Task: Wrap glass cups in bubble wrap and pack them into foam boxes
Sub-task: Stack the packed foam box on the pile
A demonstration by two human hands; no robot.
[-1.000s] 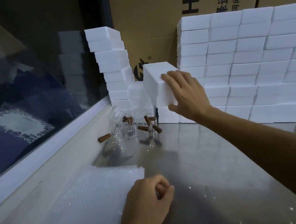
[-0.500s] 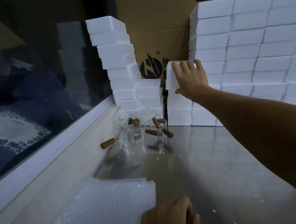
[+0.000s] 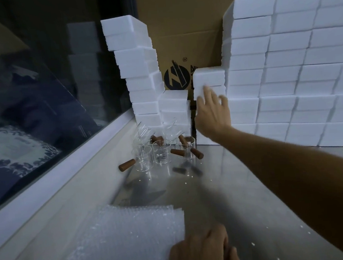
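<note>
A: Where are the glass cups (image 3: 161, 154)?
B: Clustered on the steel tabletop (image 3: 242, 196), just before the short foam stacks. They are clear, straight-walled, with brown wooden handles (image 3: 127, 164) sticking out sideways.
A: What crowds them?
B: Behind them a leaning tower of foam boxes (image 3: 137, 71); to the right a short column (image 3: 208, 80), and beyond that a broad wall of white foam blocks (image 3: 296, 76). A cardboard carton (image 3: 184, 37) stands behind the gap.
A: And the hands?
B: The right hand (image 3: 211, 115) reaches out just right of the cups and above them, not touching them. Its fingers (image 3: 206, 93) are spread and lie flat against the front of the short column; they are blurred.
A: The left?
B: The left hand (image 3: 201, 251) is at the near edge, well apart from the cups, resting by the corner of a bubble wrap sheet (image 3: 123, 238). I cannot tell whether its fingers pinch the sheet.
A: Textures?
B: Matte foam, knobbly wrap, and a reflective tabletop dotted with white crumbs.
</note>
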